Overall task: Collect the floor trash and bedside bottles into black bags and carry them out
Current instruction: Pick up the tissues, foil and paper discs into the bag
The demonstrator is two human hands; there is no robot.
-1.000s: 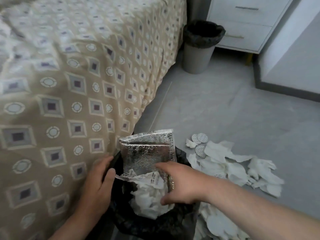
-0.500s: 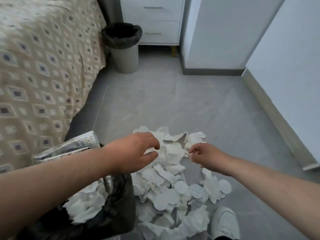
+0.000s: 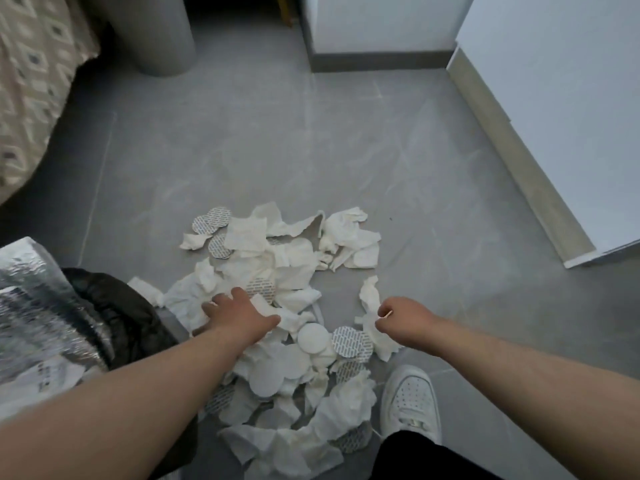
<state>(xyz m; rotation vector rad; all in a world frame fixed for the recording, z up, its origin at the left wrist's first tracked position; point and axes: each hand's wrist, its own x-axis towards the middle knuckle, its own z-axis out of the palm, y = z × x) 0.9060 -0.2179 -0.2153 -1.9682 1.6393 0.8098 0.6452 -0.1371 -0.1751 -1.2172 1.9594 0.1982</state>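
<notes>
The left hand now lies flat on the tissue pile; the right hand has closed.

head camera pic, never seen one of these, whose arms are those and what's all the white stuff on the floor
The camera sits on a person's head, looking down, so the two bare arms are the wearer's own. The left hand is spread flat on a pile of crumpled white tissues and round pads on the grey floor. The right hand pinches one tissue at the pile's edge. At left is a black bag already holding a silver foil pouch. A white shoe, a bed corner and a grey bin also show.
</notes>
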